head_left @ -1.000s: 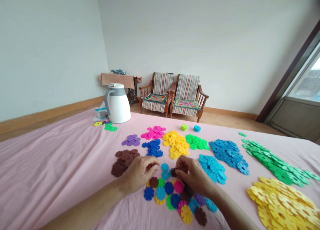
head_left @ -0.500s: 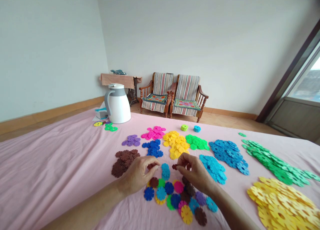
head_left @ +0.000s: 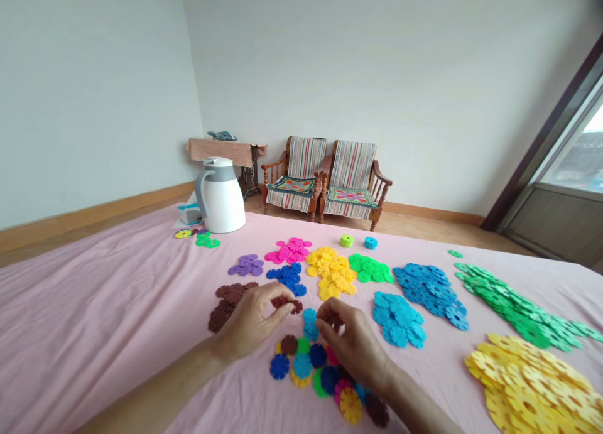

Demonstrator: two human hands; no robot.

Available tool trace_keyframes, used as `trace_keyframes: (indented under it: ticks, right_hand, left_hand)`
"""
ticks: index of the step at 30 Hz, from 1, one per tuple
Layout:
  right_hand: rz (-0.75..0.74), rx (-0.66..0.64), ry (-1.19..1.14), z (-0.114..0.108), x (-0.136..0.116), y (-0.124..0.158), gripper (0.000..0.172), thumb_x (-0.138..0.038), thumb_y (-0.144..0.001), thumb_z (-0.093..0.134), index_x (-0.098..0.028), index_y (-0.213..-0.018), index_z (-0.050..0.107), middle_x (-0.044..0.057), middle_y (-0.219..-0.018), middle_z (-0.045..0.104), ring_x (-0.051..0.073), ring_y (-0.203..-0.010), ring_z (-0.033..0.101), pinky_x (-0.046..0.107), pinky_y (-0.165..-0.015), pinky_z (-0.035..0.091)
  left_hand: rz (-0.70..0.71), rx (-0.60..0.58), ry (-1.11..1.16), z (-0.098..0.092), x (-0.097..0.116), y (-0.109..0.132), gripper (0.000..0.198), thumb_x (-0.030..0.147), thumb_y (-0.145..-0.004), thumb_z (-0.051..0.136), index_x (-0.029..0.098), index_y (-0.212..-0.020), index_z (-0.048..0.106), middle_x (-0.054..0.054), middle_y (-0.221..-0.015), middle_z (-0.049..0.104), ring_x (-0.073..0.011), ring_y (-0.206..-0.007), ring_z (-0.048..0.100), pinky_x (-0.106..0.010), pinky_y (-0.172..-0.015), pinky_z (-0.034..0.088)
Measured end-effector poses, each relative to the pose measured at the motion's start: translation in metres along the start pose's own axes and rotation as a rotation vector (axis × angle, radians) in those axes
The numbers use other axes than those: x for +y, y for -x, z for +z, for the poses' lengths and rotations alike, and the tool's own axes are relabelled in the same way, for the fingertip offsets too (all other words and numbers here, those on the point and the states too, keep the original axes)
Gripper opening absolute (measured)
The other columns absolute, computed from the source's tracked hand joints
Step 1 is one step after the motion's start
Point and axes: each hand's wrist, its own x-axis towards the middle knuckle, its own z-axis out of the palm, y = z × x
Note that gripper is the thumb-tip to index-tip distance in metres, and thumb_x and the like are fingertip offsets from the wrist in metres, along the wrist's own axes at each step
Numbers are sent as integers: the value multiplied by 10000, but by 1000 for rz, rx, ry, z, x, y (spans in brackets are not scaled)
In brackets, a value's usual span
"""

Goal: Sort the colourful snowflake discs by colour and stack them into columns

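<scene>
Your left hand (head_left: 252, 326) pinches a small clump of brown snowflake discs (head_left: 285, 304) at its fingertips, and your right hand (head_left: 353, 346) closes on a brown disc (head_left: 333, 321) that your fingers mostly hide. The hands are apart, with a short line of sky-blue discs (head_left: 309, 324) between them. A loose spread of mixed-colour discs (head_left: 301, 366) lies just below, partly under your right hand. All of this sits on the pink sheet (head_left: 94, 333) of a bed. A brown heap (head_left: 225, 309) lies just beside your left hand, and around it are separate piles of purple (head_left: 245, 265), magenta (head_left: 287, 251), navy (head_left: 287, 277), yellow (head_left: 331, 272) and green (head_left: 370, 269) discs. Bigger blue (head_left: 430, 287), green (head_left: 518, 308) and yellow (head_left: 532, 384) heaps spread to your right. At the far corner of the bed stands a white thermal jug (head_left: 220, 196). Past the bed, two wooden armchairs (head_left: 327, 176) with striped covers stand on a wooden floor (head_left: 424, 228) beside a cloth-draped treadle table (head_left: 221, 151), and a glazed door (head_left: 570, 151) fills the right side.
</scene>
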Motion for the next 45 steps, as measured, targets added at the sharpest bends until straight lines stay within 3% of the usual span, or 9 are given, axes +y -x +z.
trace_keyframes:
  ticks: [5,10,17,21,25,31,38,45]
  right_hand:
    - [0,52,106,-1,12,-2,117,-143,-798,462,-175,-731,553,-21,-649,572,94,-583,499,206,-541,374]
    - [-27,70,133,0,18,-3,123,-135,-798,454,-181,-727,542,-26,-643,562,94,-584,501,204,-546,373]
    - [-60,91,177,-3,24,-6,136,-130,-807,438,-185,-719,526,-24,-647,555,97,-588,493,209,-560,369]
    - [-50,106,233,-10,25,-6,125,-129,-796,449,-184,-716,529,-22,-637,553,101,-585,489,217,-558,355]
    - [-27,61,258,-15,23,-5,104,-128,-777,463,-183,-731,538,-14,-657,559,106,-598,505,218,-558,360]
    - [4,-83,305,-25,20,-1,123,-116,-724,492,-189,-794,563,0,-756,566,108,-658,529,228,-618,390]
    - [151,-242,420,-56,19,4,160,-164,-655,564,-196,-811,579,10,-822,587,144,-762,521,250,-663,374]
    - [188,-248,415,-50,17,3,115,-106,-636,534,-181,-715,570,14,-771,598,137,-725,518,234,-614,351]
  left_hand:
    - [-140,154,-142,-18,-23,-4,151,224,-819,484,189,-904,604,20,-694,654,-121,-615,609,-198,-581,448]
    - [-228,141,-414,-29,-34,-5,103,181,-751,475,191,-712,570,42,-592,611,-123,-549,572,-217,-551,387]
    - [-166,22,-804,-35,-24,-4,143,102,-707,453,177,-608,523,-8,-646,613,-180,-657,565,-321,-676,346]
    - [-92,65,-938,-35,-20,-3,151,84,-708,455,173,-654,565,-52,-712,599,-226,-738,548,-400,-760,330]
    - [42,75,-804,-26,-20,-1,179,65,-744,445,176,-761,584,-51,-804,580,-220,-831,519,-403,-821,331]
    - [175,-160,-431,-4,-11,5,159,74,-803,456,180,-817,574,-24,-820,564,-166,-829,504,-292,-773,388]
    - [230,-293,-400,2,-10,7,157,89,-846,454,170,-812,585,-28,-790,576,-162,-794,514,-272,-720,394]
    - [230,-283,-362,4,-14,7,176,98,-861,442,169,-801,592,-24,-778,582,-148,-775,528,-260,-714,393]
